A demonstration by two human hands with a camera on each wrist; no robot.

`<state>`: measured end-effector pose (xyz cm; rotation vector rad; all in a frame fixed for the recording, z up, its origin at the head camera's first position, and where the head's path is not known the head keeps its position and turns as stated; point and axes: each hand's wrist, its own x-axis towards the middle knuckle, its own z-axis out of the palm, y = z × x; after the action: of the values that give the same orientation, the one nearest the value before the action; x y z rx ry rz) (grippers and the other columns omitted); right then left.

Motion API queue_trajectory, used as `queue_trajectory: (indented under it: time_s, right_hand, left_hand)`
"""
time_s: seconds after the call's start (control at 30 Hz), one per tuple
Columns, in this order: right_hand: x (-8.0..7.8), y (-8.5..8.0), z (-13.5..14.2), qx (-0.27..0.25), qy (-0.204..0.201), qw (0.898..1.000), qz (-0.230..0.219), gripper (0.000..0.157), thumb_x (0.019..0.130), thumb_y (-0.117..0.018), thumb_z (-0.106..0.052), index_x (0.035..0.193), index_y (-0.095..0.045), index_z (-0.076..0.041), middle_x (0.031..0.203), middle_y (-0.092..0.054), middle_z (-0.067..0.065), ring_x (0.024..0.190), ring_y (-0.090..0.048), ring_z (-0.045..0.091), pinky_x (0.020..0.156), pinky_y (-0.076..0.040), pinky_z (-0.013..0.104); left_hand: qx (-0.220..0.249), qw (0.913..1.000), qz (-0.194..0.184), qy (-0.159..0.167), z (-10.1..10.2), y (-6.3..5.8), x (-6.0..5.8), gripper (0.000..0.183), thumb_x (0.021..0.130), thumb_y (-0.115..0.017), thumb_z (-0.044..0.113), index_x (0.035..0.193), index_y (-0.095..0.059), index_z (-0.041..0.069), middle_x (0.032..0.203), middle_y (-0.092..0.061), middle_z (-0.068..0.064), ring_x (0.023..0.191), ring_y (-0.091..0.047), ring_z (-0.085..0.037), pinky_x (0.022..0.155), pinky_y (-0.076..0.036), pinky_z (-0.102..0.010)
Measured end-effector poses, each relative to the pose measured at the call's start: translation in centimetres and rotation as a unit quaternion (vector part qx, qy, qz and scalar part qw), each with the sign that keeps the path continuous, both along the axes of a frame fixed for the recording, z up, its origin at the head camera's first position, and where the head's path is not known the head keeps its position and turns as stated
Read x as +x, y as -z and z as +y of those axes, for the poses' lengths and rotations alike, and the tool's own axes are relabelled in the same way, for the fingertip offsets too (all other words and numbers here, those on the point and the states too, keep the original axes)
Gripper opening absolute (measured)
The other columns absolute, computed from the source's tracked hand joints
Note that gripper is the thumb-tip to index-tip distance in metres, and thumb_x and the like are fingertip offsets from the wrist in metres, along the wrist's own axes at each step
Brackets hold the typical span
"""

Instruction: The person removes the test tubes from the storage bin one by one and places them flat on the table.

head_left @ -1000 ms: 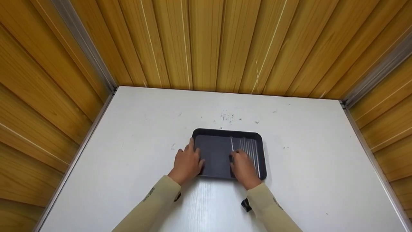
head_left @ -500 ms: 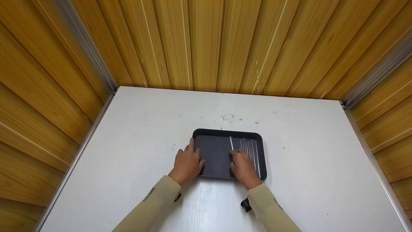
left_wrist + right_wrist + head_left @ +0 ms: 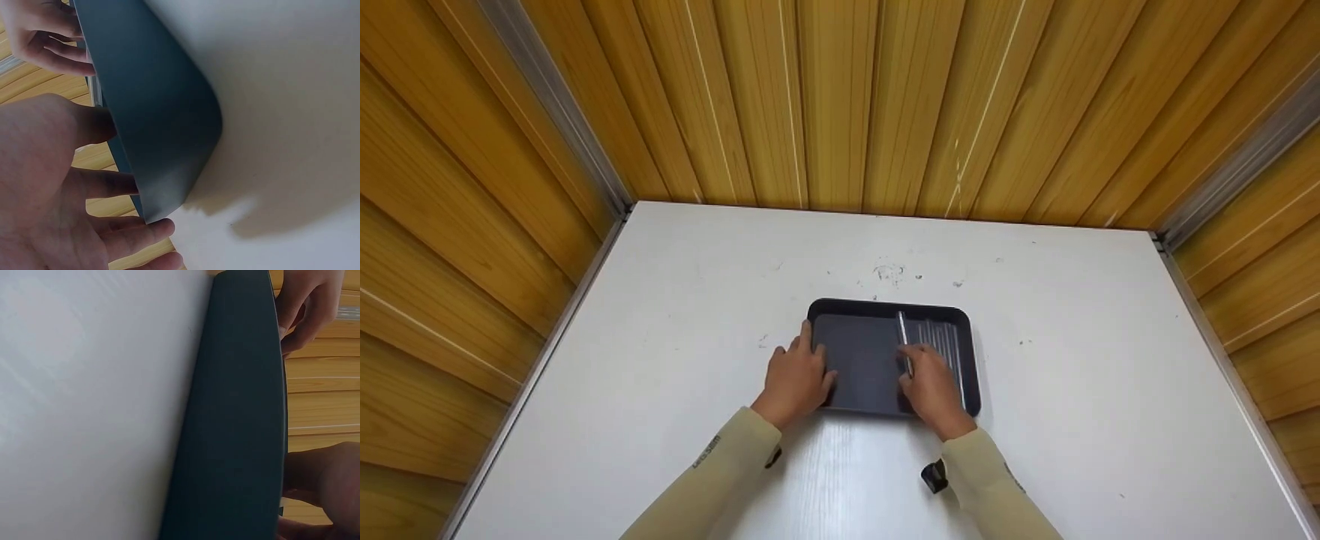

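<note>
A dark grey rectangular baking tray (image 3: 859,367) lies on the white table. My left hand (image 3: 797,379) rests at its left side. In the left wrist view, straight fingers of that left hand (image 3: 50,185) lie on both sides of the tray's rim (image 3: 152,112). Over the tray's right half, my right hand (image 3: 928,386) pinches a slim clear tube (image 3: 902,324) between thumb and fingers, its far end pointing to the tray's back rim. Several similar clear tubes (image 3: 941,341) lie side by side at the tray's right, partly hidden behind that hand.
The white tabletop (image 3: 720,277) bears small dark scuffs behind the tray. Yellow wood-look panels (image 3: 840,105) wall in the back and both sides, with metal posts at the corners. A black strap piece (image 3: 934,477) shows by the right sleeve.
The clear tube in my right hand has come up, its far end now over the back rim. The right hand has shifted slightly right. The left hand and the tray have stayed put.
</note>
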<state>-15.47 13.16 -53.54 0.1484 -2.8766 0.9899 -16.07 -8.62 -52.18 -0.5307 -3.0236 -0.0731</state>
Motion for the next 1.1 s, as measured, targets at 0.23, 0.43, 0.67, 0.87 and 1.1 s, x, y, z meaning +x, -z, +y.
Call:
queue_trajectory:
  time_s: [0.23, 0.43, 0.67, 0.87, 1.1]
  right_hand:
    - [-0.1, -0.2, 0.3, -0.012, 0.003, 1.000, -0.011, 0.041, 0.079, -0.064, 0.010, 0.119, -0.065, 0.001, 0.115, -0.063, 0.019, 0.103, -0.062, 0.032, 0.082, -0.052, 0.044]
    - [0.1, -0.5, 0.5, -0.003, 0.011, 1.000, -0.006, 0.041, 0.080, -0.066, 0.007, 0.120, -0.066, -0.001, 0.118, -0.064, 0.018, 0.094, -0.063, 0.029, 0.075, -0.052, 0.042]
    - [0.2, -0.8, 0.9, -0.008, 0.025, 0.999, -0.019, 0.043, 0.079, -0.067, 0.006, 0.121, -0.066, -0.004, 0.121, -0.063, 0.016, 0.100, -0.060, 0.029, 0.083, -0.050, 0.044]
    - [0.3, -1.2, 1.4, -0.031, 0.032, 0.999, -0.032, 0.044, 0.080, -0.065, 0.006, 0.122, -0.066, -0.005, 0.119, -0.063, 0.014, 0.092, -0.057, 0.025, 0.079, -0.048, 0.041]
    - [0.5, -1.5, 1.7, -0.045, 0.030, 0.998, -0.036, 0.044, 0.080, -0.065, 0.006, 0.123, -0.065, -0.005, 0.111, -0.063, 0.012, 0.081, -0.051, 0.020, 0.070, -0.043, 0.035]
  left_hand:
    - [0.005, 1.0000, 0.002, 0.000, 0.0, 0.0, 0.0, 0.051, 0.093, -0.061, 0.040, 0.124, -0.063, 0.000, 0.144, -0.044, -0.027, 0.113, -0.061, -0.031, 0.085, -0.051, -0.046]
    - [0.000, 1.0000, -0.003, -0.002, 0.0, 0.0, 0.0, 0.051, 0.093, -0.060, 0.041, 0.124, -0.063, 0.001, 0.145, -0.043, -0.027, 0.115, -0.060, -0.031, 0.086, -0.051, -0.046]
    - [-0.002, 1.0000, -0.003, -0.003, 0.0, 0.0, 0.0, 0.051, 0.093, -0.060, 0.042, 0.123, -0.063, 0.001, 0.145, -0.042, -0.027, 0.113, -0.061, -0.031, 0.084, -0.051, -0.046]
    - [-0.006, 1.0000, -0.003, -0.002, 0.0, 0.1, 0.0, 0.051, 0.093, -0.059, 0.042, 0.124, -0.062, 0.001, 0.145, -0.042, -0.027, 0.113, -0.061, -0.031, 0.084, -0.051, -0.046]
    - [-0.009, 1.0000, -0.002, -0.004, 0.1, -0.1, 0.0, 0.051, 0.093, -0.060, 0.041, 0.125, -0.062, 0.001, 0.146, -0.042, -0.027, 0.113, -0.060, -0.031, 0.084, -0.050, -0.046]
